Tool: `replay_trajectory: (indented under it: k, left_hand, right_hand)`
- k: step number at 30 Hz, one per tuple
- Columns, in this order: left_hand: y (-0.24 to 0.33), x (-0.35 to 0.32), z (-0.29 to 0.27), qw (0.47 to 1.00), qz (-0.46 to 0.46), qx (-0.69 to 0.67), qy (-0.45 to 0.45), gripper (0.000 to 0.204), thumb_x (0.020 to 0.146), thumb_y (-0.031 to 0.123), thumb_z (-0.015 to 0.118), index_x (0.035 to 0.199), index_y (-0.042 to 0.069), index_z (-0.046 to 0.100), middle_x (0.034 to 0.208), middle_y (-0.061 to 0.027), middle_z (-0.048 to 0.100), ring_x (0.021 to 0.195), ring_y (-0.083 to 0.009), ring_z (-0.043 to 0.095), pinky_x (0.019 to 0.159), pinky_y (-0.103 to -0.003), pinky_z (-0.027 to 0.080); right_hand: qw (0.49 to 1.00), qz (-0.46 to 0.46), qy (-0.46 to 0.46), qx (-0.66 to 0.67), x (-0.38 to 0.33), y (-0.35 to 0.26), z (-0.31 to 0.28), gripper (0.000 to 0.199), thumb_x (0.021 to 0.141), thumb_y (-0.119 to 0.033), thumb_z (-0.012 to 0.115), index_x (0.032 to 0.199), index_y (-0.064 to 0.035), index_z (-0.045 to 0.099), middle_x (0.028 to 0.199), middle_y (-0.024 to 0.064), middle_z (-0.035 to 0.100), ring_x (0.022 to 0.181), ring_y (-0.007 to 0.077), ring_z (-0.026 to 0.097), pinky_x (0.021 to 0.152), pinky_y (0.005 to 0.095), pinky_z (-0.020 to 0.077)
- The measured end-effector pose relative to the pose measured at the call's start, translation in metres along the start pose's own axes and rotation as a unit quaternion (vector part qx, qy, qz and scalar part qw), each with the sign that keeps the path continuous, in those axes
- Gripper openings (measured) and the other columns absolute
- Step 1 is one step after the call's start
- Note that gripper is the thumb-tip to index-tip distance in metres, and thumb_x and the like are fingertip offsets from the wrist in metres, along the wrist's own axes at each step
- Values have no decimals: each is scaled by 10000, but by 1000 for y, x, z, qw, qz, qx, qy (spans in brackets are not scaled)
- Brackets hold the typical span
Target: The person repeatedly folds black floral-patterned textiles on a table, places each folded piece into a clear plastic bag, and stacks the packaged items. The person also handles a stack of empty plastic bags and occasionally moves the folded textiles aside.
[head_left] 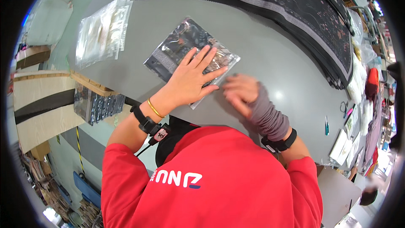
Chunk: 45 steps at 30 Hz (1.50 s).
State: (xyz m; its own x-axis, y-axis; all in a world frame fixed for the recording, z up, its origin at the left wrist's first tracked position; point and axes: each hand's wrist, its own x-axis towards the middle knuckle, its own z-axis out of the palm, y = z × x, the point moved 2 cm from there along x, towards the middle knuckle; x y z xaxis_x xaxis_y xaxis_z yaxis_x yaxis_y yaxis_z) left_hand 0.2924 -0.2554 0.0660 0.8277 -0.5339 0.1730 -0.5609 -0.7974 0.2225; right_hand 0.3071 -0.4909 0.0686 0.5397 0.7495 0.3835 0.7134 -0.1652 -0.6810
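While both hands work at the grey table [270,55], the items stand as follows, each placed relative to the clear bagged packet [192,57].

Item 1: clear bagged packet, flat on the table, holding a folded dark patterned cloth. Its long axis runs from the far left corner toward the near right corner, diagonal to the table's near edge.

Item 2: left hand [192,78], fingers spread and palm flat on the packet's near half, pressing rather than grasping; nothing is clamped. This is the hand in contact.

Item 3: right hand [240,93], blurred, just beside the packet's near right corner, fingers loosely curled; whether it pinches the bag's edge cannot be told. A grey arm sleeve [268,116] covers the wrist.

Item 4: stack of empty clear bags [101,31], well to the left of the packet and apart from it.

Item 5: dark embroidered fabric pile [295,12], beyond the packet and curving away to its right.

Item 6: row of dark packed bags [99,107], off the table edge, near left of the packet.
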Motion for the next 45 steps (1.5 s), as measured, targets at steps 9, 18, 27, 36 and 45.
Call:
replay_trajectory:
  k: [9, 18, 27, 36, 45]
  left_hand:
    - [-33, 102, 34, 969, 68, -235, 23, 153, 896, 71, 736, 1048, 46, 738, 1136, -98, 601, 1171, -341, 537, 1056, -439, 466]
    - [-47, 109, 57, 961, -53, -236, 132, 70, 922, 90, 700, 938, 30, 731, 1098, -80, 639, 1186, -317, 543, 1033, -414, 488]
    - [-30, 69, 11, 895, -77, -261, 355, 102, 921, 65, 741, 1006, 32, 696, 1026, -126, 644, 1016, -301, 624, 866, -379, 524]
    - [42, -253, 36, 664, -457, -572, 153, 326, 1092, 314, 639, 1070, 9, 753, 987, -44, 765, 865, -121, 689, 766, -299, 549]
    - [16, -347, -11, 266, -180, -728, 605, 673, 1137, 544, 415, 1629, 87, 362, 1612, -141, 498, 1456, -370, 520, 1191, -562, 463]
  right_hand:
    - [910, 333, 165, -183, 10, 64, 9, 184, 934, -346, 794, 954, -165, 812, 1125, -46, 689, 1107, 243, 563, 974, 421, 369]
    - [915, 349, 21, -200, 36, 19, 17, 223, 907, -345, 762, 844, -132, 785, 1116, 15, 667, 1097, 309, 556, 937, 444, 381]
    - [964, 149, 60, -210, 27, 32, -12, 276, 944, -263, 755, 1071, -22, 710, 1015, 191, 687, 921, 426, 665, 770, 492, 527]
    - [956, -17, -158, -246, 101, -13, 95, 833, 933, -430, 751, 1636, -115, 433, 1724, 300, 229, 1598, 508, 204, 1298, 620, 152]
    - [965, -73, -216, -127, 133, -52, 129, 570, 986, -341, 699, 1479, -82, 580, 1614, 179, 469, 1531, 404, 392, 1262, 560, 281]
